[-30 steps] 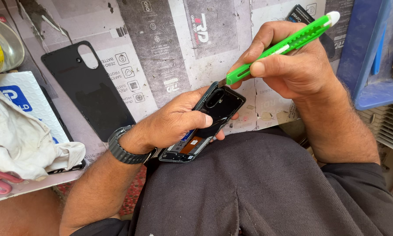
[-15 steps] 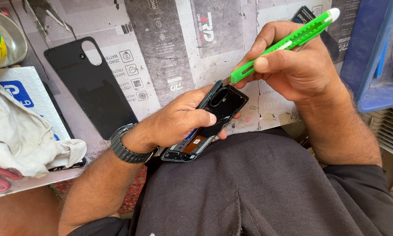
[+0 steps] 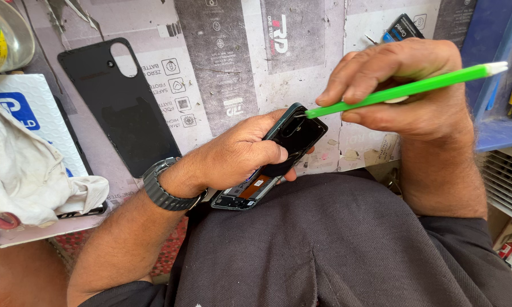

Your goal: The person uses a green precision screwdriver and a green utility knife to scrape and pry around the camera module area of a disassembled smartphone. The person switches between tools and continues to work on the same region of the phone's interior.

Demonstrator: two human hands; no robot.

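Note:
My left hand (image 3: 239, 156), with a grey wristwatch (image 3: 162, 187) on the wrist, grips an opened dark phone (image 3: 293, 139) above my lap; its back cover is off and inner parts show at the lower end. My right hand (image 3: 407, 91) holds a bright green pen-shaped tool (image 3: 404, 90) with a white cap. The tool's tip touches the phone's upper edge beside the camera area. The removed black back cover (image 3: 122, 111) lies flat on the worktop to the left.
A worktop covered with printed grey sheets (image 3: 239, 51) lies ahead. A white cloth (image 3: 23, 170) covers a white-and-blue packet at left, beside a metal bowl (image 3: 8, 34). A blue tray (image 3: 495, 85) stands at right, a small dark packet (image 3: 401, 28) behind my right hand.
My right hand has lowered the green tool to a flatter angle, its tip staying at the phone's upper edge. The left hand keeps the same grip on the phone.

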